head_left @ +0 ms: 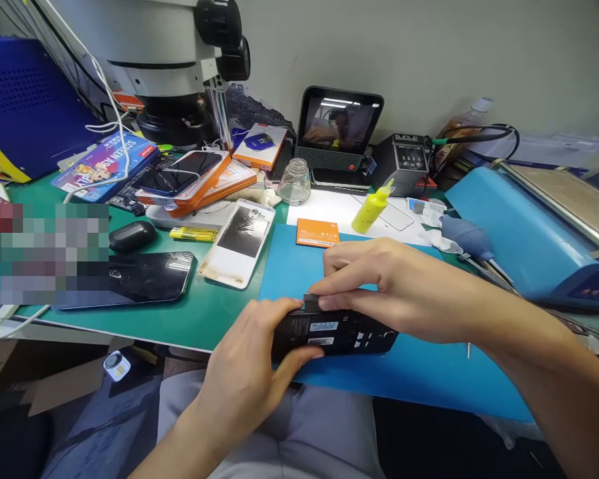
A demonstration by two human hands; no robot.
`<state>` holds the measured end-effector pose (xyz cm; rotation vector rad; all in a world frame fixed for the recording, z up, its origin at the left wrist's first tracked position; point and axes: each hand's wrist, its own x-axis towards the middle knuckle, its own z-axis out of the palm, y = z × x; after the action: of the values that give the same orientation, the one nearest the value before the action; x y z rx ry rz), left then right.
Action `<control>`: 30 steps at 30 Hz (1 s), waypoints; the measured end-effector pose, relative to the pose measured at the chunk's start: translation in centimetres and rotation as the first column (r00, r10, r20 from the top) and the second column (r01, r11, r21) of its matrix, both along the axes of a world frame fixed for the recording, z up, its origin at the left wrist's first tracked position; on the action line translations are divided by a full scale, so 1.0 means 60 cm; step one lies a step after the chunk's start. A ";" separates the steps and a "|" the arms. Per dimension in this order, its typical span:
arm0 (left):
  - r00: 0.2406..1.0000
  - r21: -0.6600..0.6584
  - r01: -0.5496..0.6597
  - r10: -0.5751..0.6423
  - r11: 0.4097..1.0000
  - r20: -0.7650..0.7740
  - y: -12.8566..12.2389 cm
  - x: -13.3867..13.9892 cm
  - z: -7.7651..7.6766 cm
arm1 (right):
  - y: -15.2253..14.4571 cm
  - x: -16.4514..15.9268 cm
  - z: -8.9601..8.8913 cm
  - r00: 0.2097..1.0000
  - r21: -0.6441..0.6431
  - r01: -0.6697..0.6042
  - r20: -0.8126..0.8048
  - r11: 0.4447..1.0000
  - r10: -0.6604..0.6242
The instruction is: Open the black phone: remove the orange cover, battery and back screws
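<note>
A black phone (347, 332), tilted on its edge with white labels on the side facing me, is gripped at its left end by my left hand (252, 352). The thumb lies along its near side and the fingers reach over the top edge. My right hand (379, 283) pinches a small, thin dark flat piece (310, 303) against the phone's upper edge; whether it is tucked into the seam I cannot tell. Beneath both hands lies a blue mat (292, 266). Just beyond them rests an orange phone battery (318, 233).
A white phone (238, 243) and a black phone (152, 276) lie to the left. Behind stand a yellow bottle (373, 207), a glass jar (295, 181), a screen (340, 120) and a microscope (164, 73). A blue machine (524, 233) occupies the right side.
</note>
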<state>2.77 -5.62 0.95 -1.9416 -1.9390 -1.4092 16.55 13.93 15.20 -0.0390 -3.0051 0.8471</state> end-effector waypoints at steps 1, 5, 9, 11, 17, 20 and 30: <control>1.000 -0.001 0.000 0.000 1.000 0.003 0.000 0.000 -0.001 | 0.000 0.000 0.000 1.000 -0.011 0.003 0.003 1.000 -0.003; 1.000 -0.011 -0.001 0.001 1.000 0.009 -0.002 0.000 -0.004 | -0.001 0.003 0.000 1.000 -0.030 0.023 -0.006 0.999 -0.023; 1.000 -0.042 -0.009 0.010 0.999 0.017 -0.003 0.000 -0.004 | 0.000 -0.001 -0.002 0.999 0.006 0.026 -0.033 1.000 -0.026; 1.000 -0.056 -0.012 0.014 0.998 0.026 -0.003 -0.001 -0.004 | 0.001 -0.003 -0.004 0.999 0.009 0.020 -0.042 1.000 -0.019; 0.999 -0.077 -0.031 0.033 0.997 0.034 -0.003 -0.001 -0.004 | -0.002 0.007 -0.009 0.995 0.011 0.039 -0.088 0.999 -0.038; 0.999 -0.080 -0.031 0.034 0.996 0.030 -0.005 0.000 -0.004 | -0.008 0.016 -0.015 0.990 0.072 0.071 -0.124 0.995 -0.061; 0.998 -0.060 -0.061 0.061 0.996 0.001 -0.002 0.006 0.004 | -0.035 0.037 -0.020 0.974 0.229 0.123 -0.215 0.966 -0.073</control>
<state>3.11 -5.75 1.19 -1.8874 -2.0461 -1.3555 18.75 11.82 14.02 -0.0898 -2.8583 0.4426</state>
